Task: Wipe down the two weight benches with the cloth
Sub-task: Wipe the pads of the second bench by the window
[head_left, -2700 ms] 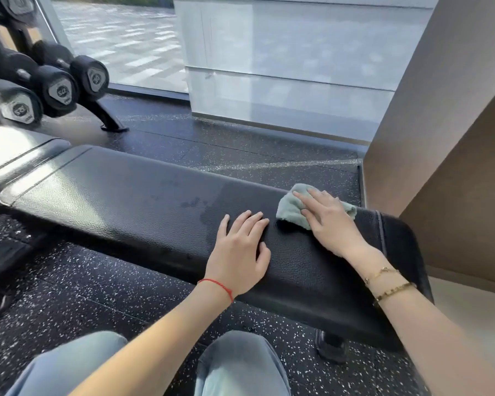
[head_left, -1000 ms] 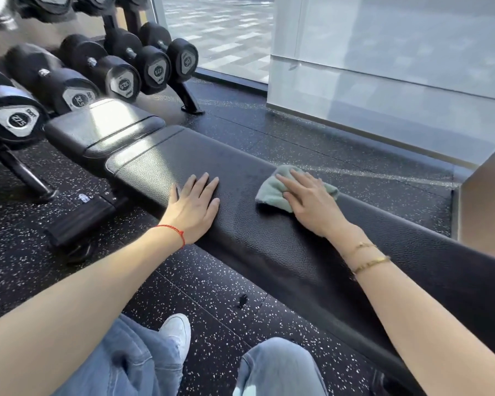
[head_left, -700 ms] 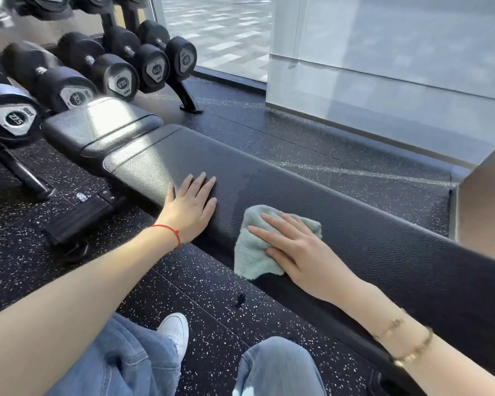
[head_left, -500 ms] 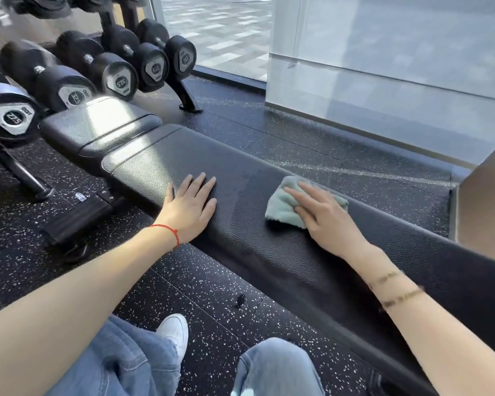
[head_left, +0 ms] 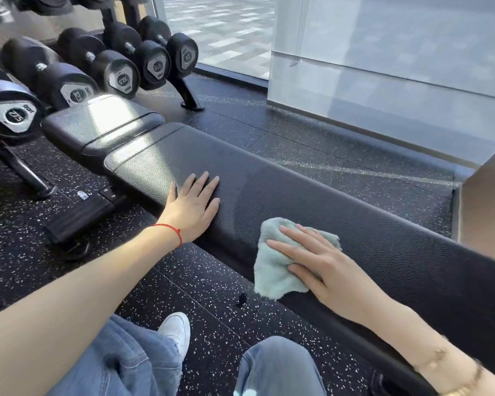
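Observation:
A long black padded weight bench (head_left: 340,212) runs from upper left to lower right across the view, with a smaller seat pad (head_left: 97,124) at its left end. My right hand (head_left: 323,267) lies flat on a pale green cloth (head_left: 272,270), pressing it onto the near edge of the bench, where the cloth hangs over the side. My left hand (head_left: 192,207) rests flat on the bench top further left, fingers spread and holding nothing. Only one bench is in view.
A rack of black dumbbells (head_left: 77,67) stands at the upper left, close behind the seat pad. The bench's base and foot (head_left: 77,218) sit on the speckled rubber floor (head_left: 26,252). A glass wall (head_left: 383,67) runs behind, and a brown wall (head_left: 486,207) is at right. My knees and white shoe (head_left: 177,330) are below.
My right hand has drawn the cloth from the far side of the bench top back to its near edge. My left hand stays planted.

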Tool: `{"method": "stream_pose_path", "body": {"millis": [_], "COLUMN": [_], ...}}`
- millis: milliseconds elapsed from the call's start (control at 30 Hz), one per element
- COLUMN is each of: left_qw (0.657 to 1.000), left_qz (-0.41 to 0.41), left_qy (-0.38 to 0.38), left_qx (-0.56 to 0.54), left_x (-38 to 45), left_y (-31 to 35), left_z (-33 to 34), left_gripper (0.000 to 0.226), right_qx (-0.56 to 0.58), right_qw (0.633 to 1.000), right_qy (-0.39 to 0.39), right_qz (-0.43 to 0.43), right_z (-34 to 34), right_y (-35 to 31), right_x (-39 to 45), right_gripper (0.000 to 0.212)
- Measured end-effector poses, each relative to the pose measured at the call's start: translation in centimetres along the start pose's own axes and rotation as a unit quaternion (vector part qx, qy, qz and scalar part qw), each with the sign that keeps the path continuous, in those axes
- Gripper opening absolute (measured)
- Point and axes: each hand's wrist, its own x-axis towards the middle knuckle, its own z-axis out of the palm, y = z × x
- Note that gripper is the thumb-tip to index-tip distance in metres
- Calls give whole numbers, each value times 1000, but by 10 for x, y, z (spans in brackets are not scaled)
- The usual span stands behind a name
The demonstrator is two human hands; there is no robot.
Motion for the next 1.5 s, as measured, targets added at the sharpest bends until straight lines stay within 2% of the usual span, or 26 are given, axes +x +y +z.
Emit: {"method": "stream_pose_path", "body": {"millis": [200, 300, 400, 467, 600, 700, 767, 833, 900, 1033, 1167, 1367, 1433, 1500], "left_qw": [1000, 1000, 1000, 1000, 1000, 1000, 1000, 1000, 1000, 1000, 1000, 1000, 999, 999], "left_qz": [-9, -10, -7, -3, 0, -3, -2, -4, -2, 20, 15, -21, -31, -43], "left_qy": [1, -1, 1, -2, -11, -10, -16, -18, -19, -20, -18, -15, -17, -21], "left_qx": [2, 5, 2, 0, 0, 0, 0, -4, -8, -5, -5, -2, -2, -5], "left_x": [1, 1, 1, 1, 0, 0, 1, 1, 2, 0, -3, -4, -3, -1], "left_y": [2, 2, 1, 1, 1, 1, 1, 2, 1, -10, -23, -41, -45, -51], "left_z": [-1, -1, -1, -1, -3, -4, -5, -4, -6, -11, -16, -22, -24, -26], "left_gripper": [56, 56, 56, 56, 57, 56, 56, 56, 56, 54, 52, 53, 53, 53], "right_qx": [-24, -20, -24, -18, 18, -11, -20, -18, -16, -7, 25, -25, -24, -19], "right_qw": [991, 996, 999, 1000, 995, 985, 982, 983, 992, 999, 999, 987, 990, 998], "right_qy": [63, 49, 17, 10, 52, 87, 87, 86, 69, 33, 41, 75, 67, 50], "right_qz": [115, 70, -11, -22, 79, 151, 168, 158, 106, -17, 20, 139, 122, 40], "right_z": [15, 28, 24, 13, -9, -12, -4, 9, 21, 22, 8, 20, 34, 48], "right_y": [27, 5, -18, -17, 19, 53, 61, 52, 32, 2, 13, 59, 41, 6], "right_x": [97, 99, 46, 12, 1, 53, 97, 129, 131, 71, 54, 175, 205, 202], "right_gripper": [42, 42, 41, 41, 41, 44, 43, 42, 42, 41, 41, 43, 43, 41]}}
